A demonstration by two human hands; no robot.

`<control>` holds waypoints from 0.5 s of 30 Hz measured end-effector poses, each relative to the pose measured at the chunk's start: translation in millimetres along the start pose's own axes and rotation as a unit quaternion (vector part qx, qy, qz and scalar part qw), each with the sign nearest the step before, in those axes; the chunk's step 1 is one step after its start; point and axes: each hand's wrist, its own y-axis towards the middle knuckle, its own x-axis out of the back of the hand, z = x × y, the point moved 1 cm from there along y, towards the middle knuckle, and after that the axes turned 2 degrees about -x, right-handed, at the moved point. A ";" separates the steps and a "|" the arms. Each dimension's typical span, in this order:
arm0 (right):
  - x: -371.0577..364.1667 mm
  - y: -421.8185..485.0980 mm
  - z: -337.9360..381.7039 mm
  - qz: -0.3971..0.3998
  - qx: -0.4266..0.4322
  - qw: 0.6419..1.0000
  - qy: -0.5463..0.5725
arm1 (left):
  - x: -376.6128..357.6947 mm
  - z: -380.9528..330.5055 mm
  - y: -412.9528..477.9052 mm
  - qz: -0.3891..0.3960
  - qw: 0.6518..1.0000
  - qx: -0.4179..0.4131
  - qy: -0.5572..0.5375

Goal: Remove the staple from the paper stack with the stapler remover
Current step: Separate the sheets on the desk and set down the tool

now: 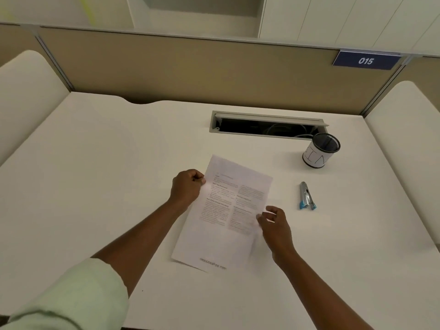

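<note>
Both hands pinch paper stack (226,215) edges, steadying it on tabletop (107,186) | left hand (187,186) | right hand (273,222) | staple remover (307,197) waits untouched, nearby right

Staple: too small to make out on paper stack (226,210). Printed text: blurred, unreadable. Left sleeve (71,296): cut off by lower edge. Cable tray (266,126) interior: dark, contents unclear.

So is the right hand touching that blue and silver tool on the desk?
Apart. The head view shows bare desk between the right hand, which sits at the paper stack's edge, and the stapler remover.
</note>
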 end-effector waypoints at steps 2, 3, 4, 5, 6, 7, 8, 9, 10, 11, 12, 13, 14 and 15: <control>6.8 3.4 7.3 -0.053 0.080 0.993 -0.066 | 0.4 -4.6 5.7 0.034 0.997 -0.048 0.059; 9.9 5.8 12.1 -0.069 0.122 0.986 -0.093 | -0.3 -8.3 8.6 0.060 0.992 -0.072 0.090; 12.4 8.7 18.4 -0.073 0.156 0.978 -0.114 | -1.7 -12.9 11.4 0.089 0.984 -0.096 0.121; 14.3 12.0 25.6 -0.069 0.182 0.972 -0.129 | -4.3 -17.9 13.9 0.120 0.974 -0.119 0.150; 14.5 15.5 33.8 -0.061 0.202 0.967 -0.143 | -6.1 -23.2 15.4 0.151 0.963 -0.140 0.177; 14.4 20.0 40.5 -0.050 0.216 0.963 -0.157 | -10.2 -28.4 16.8 0.184 0.950 -0.155 0.200; 13.3 24.2 46.8 -0.035 0.222 0.960 -0.167 | -14.3 -33.5 17.7 0.215 0.936 -0.167 0.221; 11.5 27.3 51.9 -0.016 0.218 0.961 -0.171 | -18.9 -38.1 18.3 0.241 0.924 -0.174 0.241; 9.5 30.5 55.2 0.005 0.207 0.964 -0.167 | -24.0 -42.1 19.3 0.261 0.913 -0.177 0.260; 7.4 34.2 56.5 0.023 0.193 0.967 -0.161 | -29.4 -45.7 20.7 0.276 0.904 -0.179 0.274; 4.8 36.7 56.3 0.037 0.179 0.970 -0.158 | -33.5 -48.1 20.9 0.286 0.897 -0.180 0.284; 2.6 38.7 55.1 0.045 0.161 0.974 -0.154 | -37.1 -49.8 21.0 0.295 0.893 -0.179 0.291; 1.1 41.0 53.1 0.048 0.139 0.979 -0.143 | -40.6 -50.8 21.6 0.303 0.889 -0.177 0.295; 0.6 43.3 50.1 0.047 0.119 0.984 -0.127 | -44.5 -50.7 22.9 0.310 0.886 -0.173 0.297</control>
